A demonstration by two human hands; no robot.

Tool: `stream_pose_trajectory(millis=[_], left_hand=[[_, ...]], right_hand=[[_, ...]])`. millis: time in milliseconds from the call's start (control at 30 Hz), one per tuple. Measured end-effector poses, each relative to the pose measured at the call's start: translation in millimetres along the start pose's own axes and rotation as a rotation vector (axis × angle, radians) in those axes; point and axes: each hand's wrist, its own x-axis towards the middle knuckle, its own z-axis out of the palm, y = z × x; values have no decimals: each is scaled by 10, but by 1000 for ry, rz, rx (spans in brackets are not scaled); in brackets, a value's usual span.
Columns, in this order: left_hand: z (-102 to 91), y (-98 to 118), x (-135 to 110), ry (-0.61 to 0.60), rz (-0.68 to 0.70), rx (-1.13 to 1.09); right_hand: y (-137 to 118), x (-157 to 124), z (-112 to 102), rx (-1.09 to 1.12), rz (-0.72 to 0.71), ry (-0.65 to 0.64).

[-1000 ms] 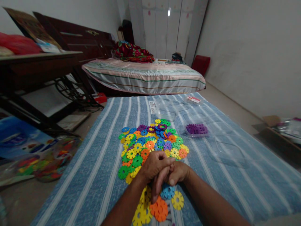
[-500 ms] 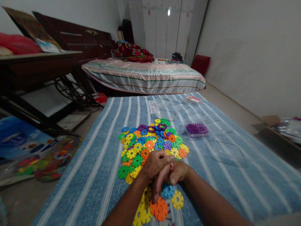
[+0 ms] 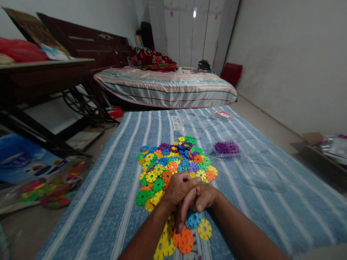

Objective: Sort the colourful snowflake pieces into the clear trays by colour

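Observation:
My left hand (image 3: pixel 180 186) lies over my right hand (image 3: pixel 207 196), its fingers folded across it. The long fingers of my right hand stretch out below, pointing down toward an overlapping pair of orange notched discs (image 3: pixel 184 242). Whether a fingertip touches them is unclear. Neither hand visibly holds a disc. Beyond the hands spreads a heap of flower-shaped plastic discs in several colours, among them a green disc (image 3: pixel 142 198) and a purple disc (image 3: pixel 193 167). Near my wrists lie a blue disc (image 3: pixel 194 219) and a yellow disc (image 3: pixel 204 229).
Blue striped cloth (image 3: pixel 108 202) covers the surface. A clear tub with purple pieces (image 3: pixel 227 148) stands right of the heap, with clear plastic containers around it. At left are a sewing-machine table (image 3: pixel 46 72) and a bag of colourful pieces (image 3: pixel 65 184); a bed (image 3: pixel 168 88) stands behind.

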Motion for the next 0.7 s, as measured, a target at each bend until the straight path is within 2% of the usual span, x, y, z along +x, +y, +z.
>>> stream_pose_trajectory(millis=[100,133,167,233,300,367,467,600,633,700], left_hand=[[19,-26,19,141,24,51],[21,-27,20,152,36,38],[21,-23,17,126,42,9],[10,-2,4,-2,35,-73],[-5,17,-12,-135,12,-127],[-15,17,-17,-163,-3,-117],[-7,-18,3,-47,-10,-26],[29,-46,32,160,21,90],[35,-39,30,158,34,70],[39,-12,15,68,44,-18]], right_hand=[[-50,-32,36,-23,-17,76],[-65,-42,48,-30,-30,107],[-75,-48,55,-34,-42,132],[-75,-46,56,-28,-36,138],[-56,-28,36,-8,-14,84],[-35,-8,9,3,5,25],[-37,-5,-7,-23,43,16],[-88,-60,37,-41,16,121],[-97,-73,48,-42,-14,142],[-97,-84,57,-37,-62,140]])
